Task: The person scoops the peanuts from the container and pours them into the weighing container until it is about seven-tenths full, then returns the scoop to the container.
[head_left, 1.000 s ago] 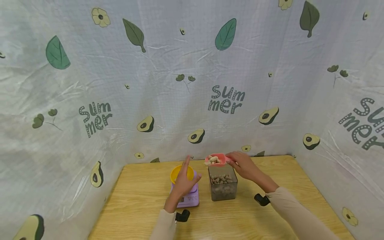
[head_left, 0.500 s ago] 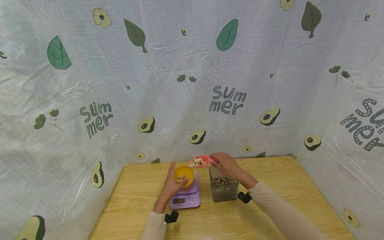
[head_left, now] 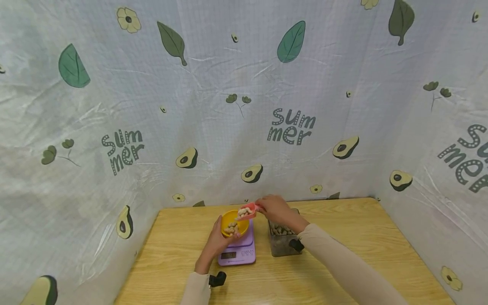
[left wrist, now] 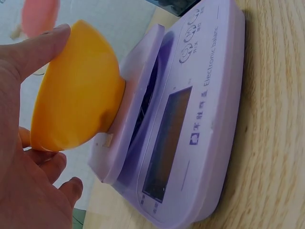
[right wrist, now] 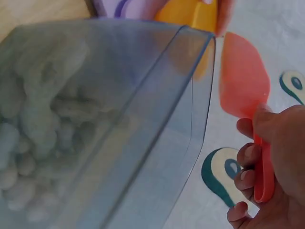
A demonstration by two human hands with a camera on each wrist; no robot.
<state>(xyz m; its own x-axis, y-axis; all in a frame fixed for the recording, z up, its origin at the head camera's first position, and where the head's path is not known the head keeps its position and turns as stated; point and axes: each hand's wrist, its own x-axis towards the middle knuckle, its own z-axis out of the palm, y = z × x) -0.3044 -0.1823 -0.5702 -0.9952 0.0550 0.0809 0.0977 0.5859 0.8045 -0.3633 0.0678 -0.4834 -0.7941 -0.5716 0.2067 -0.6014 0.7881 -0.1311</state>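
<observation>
My left hand holds a yellow bowl, thumb at the rim and fingers against its far side. The bowl sits on the plate of a purple kitchen scale and has several unshelled peanuts inside. With my right hand I grip the handle of a pink scoop. Peanuts lie in the scoop, whose front edge is over the bowl's right rim. The scale's display faces me; its digits are too small to read.
A clear plastic box of peanuts stands right of the scale, partly hidden under my right forearm. The wooden table ends against a patterned white sheet, which also hangs at both sides.
My right hand has carried the loaded scoop left, from above the box to the bowl. My left hand has moved slightly left and taken hold of the bowl.
</observation>
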